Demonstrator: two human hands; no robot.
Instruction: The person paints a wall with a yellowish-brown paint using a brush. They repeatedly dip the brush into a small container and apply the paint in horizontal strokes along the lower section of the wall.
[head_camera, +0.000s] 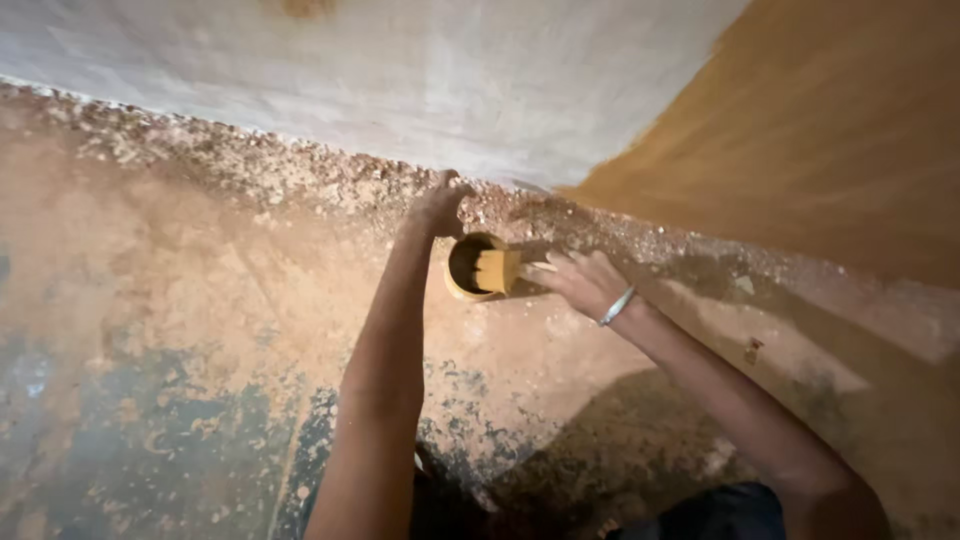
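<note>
A small round yellow-brown pot (468, 265) sits on the dusty floor near the foot of a wall. A wide brush (497, 270) loaded with ochre paint dips into it, and my right hand (578, 282) grips its handle; a silver bangle (617, 306) circles that wrist. My left hand (441, 205) rests just above the pot, fingers curled against the gritty strip where floor meets wall. Whether it holds the pot's rim cannot be told.
A whitish wall (400, 70) runs across the top, with an ochre painted area (820, 130) on the right. Crumbly debris (250, 170) lines the wall's base. The floor (180, 330) is stained reddish and dark grey.
</note>
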